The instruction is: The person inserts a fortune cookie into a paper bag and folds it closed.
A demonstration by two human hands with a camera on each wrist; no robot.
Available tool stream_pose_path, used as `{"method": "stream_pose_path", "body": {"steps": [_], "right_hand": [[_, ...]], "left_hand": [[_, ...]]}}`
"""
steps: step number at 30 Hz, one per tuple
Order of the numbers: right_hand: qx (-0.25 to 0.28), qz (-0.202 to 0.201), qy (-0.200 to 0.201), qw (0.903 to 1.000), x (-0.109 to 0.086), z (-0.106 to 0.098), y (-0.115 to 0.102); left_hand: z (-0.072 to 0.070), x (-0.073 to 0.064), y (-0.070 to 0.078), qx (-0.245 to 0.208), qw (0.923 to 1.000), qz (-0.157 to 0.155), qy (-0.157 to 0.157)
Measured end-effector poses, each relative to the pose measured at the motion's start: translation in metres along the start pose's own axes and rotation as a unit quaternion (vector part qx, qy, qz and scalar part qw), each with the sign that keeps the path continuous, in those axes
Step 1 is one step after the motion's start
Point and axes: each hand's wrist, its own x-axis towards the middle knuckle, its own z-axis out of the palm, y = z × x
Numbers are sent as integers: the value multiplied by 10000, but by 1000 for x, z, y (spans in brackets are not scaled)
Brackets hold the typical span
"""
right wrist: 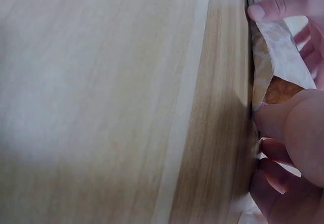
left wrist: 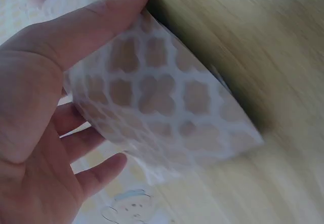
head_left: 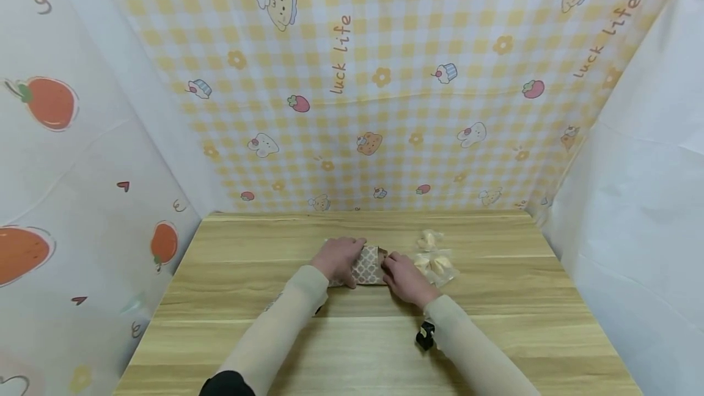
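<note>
We've got a patterned paper bag on the counter, lying between both hands, small clear packets just off to its right, past the right hand. Step in hand, we'd judge: working the bag's open end while the other end is held steady. Left hand grips the bag across its width, thumb on the near edge, fingers on the far side. Right hand has thumb and curled fingers at the mouth and seems to pinch the rim; fingertips partly hidden. Brown contents show inside the mouth; we can't tell what they are. Next move, in our view, calls for the left grip to stay firm and the right to keep control of the rim, no tearing. Long axis runs left to right across the counter, roughly parallel to its back edge; mouth points right, left end mostly covered by the left hand
</note>
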Motion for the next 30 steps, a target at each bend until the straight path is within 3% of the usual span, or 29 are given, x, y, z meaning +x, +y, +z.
{"method": "stream_pose_path", "body": {"steps": [9, 16, 19, 22, 26, 30], "right_hand": [[28, -74, 64, 9999, -4, -2, -1], [-411, -460, 121, 9980, -9, 1, -1], [-489, -765, 548, 9944, -13, -1, -1], [-592, -907, 1335, 9851, -17, -8, -1], [-867, -302, 2071, 9740, -24, -22, 3], [-1354, 582, 1841, 9718, -35, -32, 9]], "left_hand": [[3, 1, -4, 102, 9998, -130, -90], [3, 0, -2, 206, 9996, -172, -57], [4, 0, -2, 211, 9996, -165, -38], [4, 0, -2, 186, 9997, -154, -56], [4, 0, -3, 196, 9997, -129, -61], [2, -1, -4, 177, 9997, -162, -65]]}}
